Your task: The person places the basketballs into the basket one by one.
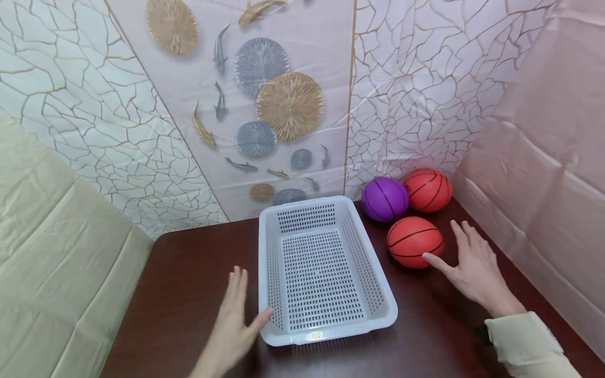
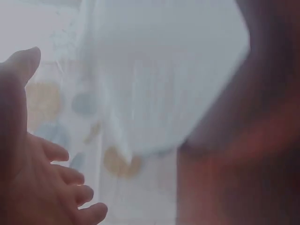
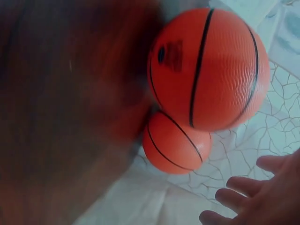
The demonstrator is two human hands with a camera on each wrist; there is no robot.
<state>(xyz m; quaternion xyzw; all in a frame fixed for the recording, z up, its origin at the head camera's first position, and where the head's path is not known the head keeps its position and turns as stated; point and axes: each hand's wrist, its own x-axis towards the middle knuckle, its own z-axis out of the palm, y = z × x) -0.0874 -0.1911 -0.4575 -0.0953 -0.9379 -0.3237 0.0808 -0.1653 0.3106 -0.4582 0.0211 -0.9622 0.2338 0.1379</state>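
Observation:
A white perforated plastic basket [image 1: 326, 331] stands on the dark brown table. My left hand [image 1: 231, 320] is just left of its near corner, fingers straight and thumb spread toward the rim; whether the thumb touches it I cannot tell. To the basket's right lies a red ball with black basketball lines [image 1: 415, 242]. Beside that ball hovers my right hand [image 1: 477, 268], its fingers extended and the thumb near the ball's lower right side. Behind it sit a purple ball [image 1: 385, 199] and a second red ball [image 1: 429, 190]. Both palms hold nothing.
A patterned cloth backdrop [image 1: 293, 105] rises behind the table's back edge. Plain cloth walls flank it at the left [image 1: 61, 252] and right [image 1: 543, 173], the right one close to my right hand. Bare table surface [image 1: 189, 283] extends left of the basket.

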